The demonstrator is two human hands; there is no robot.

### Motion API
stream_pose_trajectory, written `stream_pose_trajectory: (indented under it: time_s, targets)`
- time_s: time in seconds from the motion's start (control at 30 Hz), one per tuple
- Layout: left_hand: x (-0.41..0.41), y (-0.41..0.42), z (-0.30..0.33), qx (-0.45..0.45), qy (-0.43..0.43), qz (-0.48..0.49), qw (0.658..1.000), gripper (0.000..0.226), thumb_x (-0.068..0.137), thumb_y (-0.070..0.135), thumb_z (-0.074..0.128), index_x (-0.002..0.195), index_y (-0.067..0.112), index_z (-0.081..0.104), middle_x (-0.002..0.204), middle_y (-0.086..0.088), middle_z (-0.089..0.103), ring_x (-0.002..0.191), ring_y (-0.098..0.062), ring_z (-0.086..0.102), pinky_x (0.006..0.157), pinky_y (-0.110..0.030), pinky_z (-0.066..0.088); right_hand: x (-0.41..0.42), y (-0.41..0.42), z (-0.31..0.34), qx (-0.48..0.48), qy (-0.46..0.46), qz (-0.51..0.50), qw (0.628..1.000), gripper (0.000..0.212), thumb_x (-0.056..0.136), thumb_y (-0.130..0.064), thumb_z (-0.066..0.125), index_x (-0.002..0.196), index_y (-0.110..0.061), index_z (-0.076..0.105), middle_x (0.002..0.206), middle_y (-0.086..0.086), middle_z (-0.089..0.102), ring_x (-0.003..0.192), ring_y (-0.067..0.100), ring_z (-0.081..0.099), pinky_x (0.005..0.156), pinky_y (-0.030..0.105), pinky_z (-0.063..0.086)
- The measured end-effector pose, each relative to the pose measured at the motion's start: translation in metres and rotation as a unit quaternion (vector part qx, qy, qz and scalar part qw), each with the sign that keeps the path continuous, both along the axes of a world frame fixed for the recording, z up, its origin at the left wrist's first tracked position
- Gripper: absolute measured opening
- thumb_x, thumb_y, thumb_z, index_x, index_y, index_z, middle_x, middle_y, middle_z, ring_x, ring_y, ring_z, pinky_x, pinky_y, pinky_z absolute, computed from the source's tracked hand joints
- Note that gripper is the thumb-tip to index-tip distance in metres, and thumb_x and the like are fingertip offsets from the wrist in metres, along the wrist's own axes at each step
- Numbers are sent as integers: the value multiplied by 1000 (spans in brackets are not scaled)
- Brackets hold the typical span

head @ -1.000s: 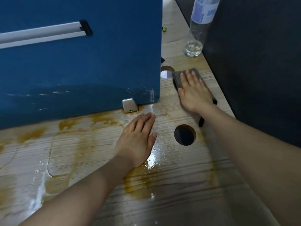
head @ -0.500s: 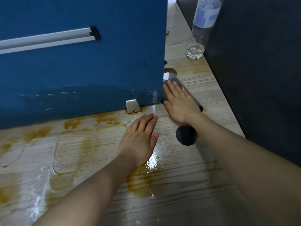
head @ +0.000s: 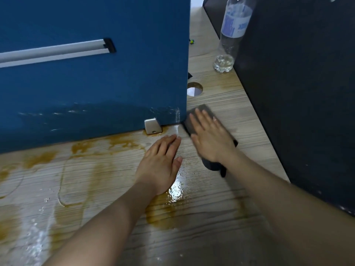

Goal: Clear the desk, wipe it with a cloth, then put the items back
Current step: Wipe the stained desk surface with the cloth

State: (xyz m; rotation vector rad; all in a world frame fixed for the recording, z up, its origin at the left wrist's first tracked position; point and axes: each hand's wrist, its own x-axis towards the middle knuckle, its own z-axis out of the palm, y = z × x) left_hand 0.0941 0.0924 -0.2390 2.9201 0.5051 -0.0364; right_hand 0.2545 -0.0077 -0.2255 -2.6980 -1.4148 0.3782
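Note:
The wooden desk (head: 99,181) is wet and streaked with brown stains. My right hand (head: 210,138) presses flat, fingers straight, on a grey cloth (head: 204,109) lying on the desk beside the corner of the blue partition. Most of the cloth is hidden under the hand; a dark end of it shows below the wrist. My left hand (head: 161,166) rests flat on the desk just left of the right hand, fingers straight, holding nothing. A shiny puddle (head: 175,191) lies beside its wrist.
A blue partition (head: 92,73) with a metal foot bracket (head: 152,126) stands along the back. A dark panel (head: 299,93) walls the right side. A nearly empty plastic bottle (head: 229,39) stands at the far right. A round cable hole (head: 194,89) lies beyond the cloth.
My right hand slid the cloth from the far right toward the partition corner and now sits slightly nearer, covering the near cable hole. The left hand stayed in place.

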Motion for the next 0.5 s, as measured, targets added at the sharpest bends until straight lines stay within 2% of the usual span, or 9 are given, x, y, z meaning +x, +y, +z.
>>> stream_pose_trajectory:
  time_s: [0.07, 0.13, 0.27, 0.33, 0.43, 0.5]
  targets:
    - [0, 0, 0, 4, 3, 1, 1000, 58, 98, 47, 11, 151, 23, 11, 154, 6, 16, 141, -13, 10, 114, -25, 0, -8, -12, 2, -8, 12, 66, 998, 59, 102, -36, 19, 150, -18, -9, 156, 1, -19, 144, 16, -16, 116, 33, -8]
    - [0, -1, 1, 7, 3, 3, 1000, 59, 97, 48, 10, 151, 23, 12, 154, 6, 17, 141, -12, 10, 115, -25, 0, 13, -16, 5, -13, 16, 72, 997, 58, 102, -37, 20, 150, -22, -7, 157, -2, -17, 144, 13, -14, 116, 33, -7]
    - [0, -1, 1, 10, -2, 4, 1000, 57, 99, 47, 12, 150, 23, 12, 154, 7, 16, 141, -11, 9, 114, -24, -1, 64, -12, 4, -44, 25, -83, 995, 57, 102, -36, 19, 150, -21, -9, 157, 2, -19, 144, 16, -16, 116, 35, -7]
    - [1, 0, 0, 6, -1, 1, 1000, 57, 99, 47, 12, 150, 22, 13, 155, 6, 17, 142, -12, 10, 115, -25, 0, 54, -7, 3, -49, 3, -103, 993, 58, 102, -35, 18, 150, -18, -9, 157, 6, -18, 145, 19, -15, 115, 36, -8]
    - [0, 0, 0, 6, 0, 0, 1000, 62, 96, 49, 7, 150, 21, 15, 154, 4, 19, 141, -13, 11, 114, -25, -1, -1, -7, 1, -13, -14, -6, 1000, 59, 102, -35, 21, 150, -18, -7, 157, 5, -17, 145, 19, -13, 116, 37, -7]
    - [0, 0, 0, 12, 3, 0, 1000, 64, 94, 49, 4, 151, 21, 13, 155, 5, 18, 141, -13, 10, 114, -24, -2, -15, -16, 3, -1, 11, 69, 998, 57, 102, -36, 21, 151, -22, -6, 156, -2, -18, 145, 14, -14, 117, 36, -8]
